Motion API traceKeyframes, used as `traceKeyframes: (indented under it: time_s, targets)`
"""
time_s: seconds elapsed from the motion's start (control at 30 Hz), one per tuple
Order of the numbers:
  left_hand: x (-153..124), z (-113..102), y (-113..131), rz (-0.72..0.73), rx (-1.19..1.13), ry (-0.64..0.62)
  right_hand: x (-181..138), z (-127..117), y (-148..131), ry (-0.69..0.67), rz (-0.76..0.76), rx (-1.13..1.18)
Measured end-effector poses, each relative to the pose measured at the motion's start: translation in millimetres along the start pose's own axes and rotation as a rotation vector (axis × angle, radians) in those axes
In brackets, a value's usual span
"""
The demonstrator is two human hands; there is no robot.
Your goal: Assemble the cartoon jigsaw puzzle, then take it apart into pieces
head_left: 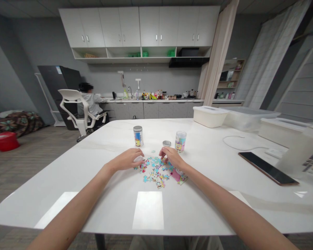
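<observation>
Small jigsaw puzzle pieces [155,170] in blue, pink and yellow lie scattered on the white table. At the left edge of the pile rests my left hand [129,159], its thumb and fingers apart around a gap. My right hand [173,156] reaches over the far right side of the pieces with bent fingers pressed together; whatever is under its fingertips is too small to make out. Below that wrist, a joined pink section [175,175] is partly covered by the forearm. Beyond the hands stand a lidded picture can [138,136] and an uncovered clear can [181,141], with a round metal lid [167,143] between them.
A black phone [267,167] and a white cable [246,148] lie on the right. Pale lidded boxes [210,116] line the table's far right side. Another person [92,102] sits near the counter at the back left, beside a white chair [78,107].
</observation>
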State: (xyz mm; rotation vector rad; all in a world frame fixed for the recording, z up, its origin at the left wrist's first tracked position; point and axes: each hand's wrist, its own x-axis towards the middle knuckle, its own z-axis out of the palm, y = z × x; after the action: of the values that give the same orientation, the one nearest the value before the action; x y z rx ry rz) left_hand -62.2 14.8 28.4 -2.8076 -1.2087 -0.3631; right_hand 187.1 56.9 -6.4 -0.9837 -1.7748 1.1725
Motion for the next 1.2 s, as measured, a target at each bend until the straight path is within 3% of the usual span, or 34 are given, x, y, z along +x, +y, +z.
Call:
traceKeyframes:
  time_s: [0.27,0.47,0.77,1.0,1.2]
  targets:
    - [-11.0,-1.7,-15.8,-0.06,-0.055,-0.045,-0.7,-0.7,-5.9,0.062,-0.13,-0.134]
    - [0.1,7.0,-0.9,-0.023,-0.067,-0.026,3.7,-7.1,-1.1,0.146,-0.17,-0.222]
    - [8.2,18.8,13.7,0.044,0.02,0.026,19.0,-2.1,29.1,0.073,-0.044,-0.151]
    - [9.9,19.6,20.9,0.092,0.062,0.01,14.9,-0.6,23.3,0.039,-0.086,-0.097]
    - [11.8,20.5,22.7,0.132,-0.041,0.004,10.0,3.6,19.1,-0.033,-0.131,-0.097]
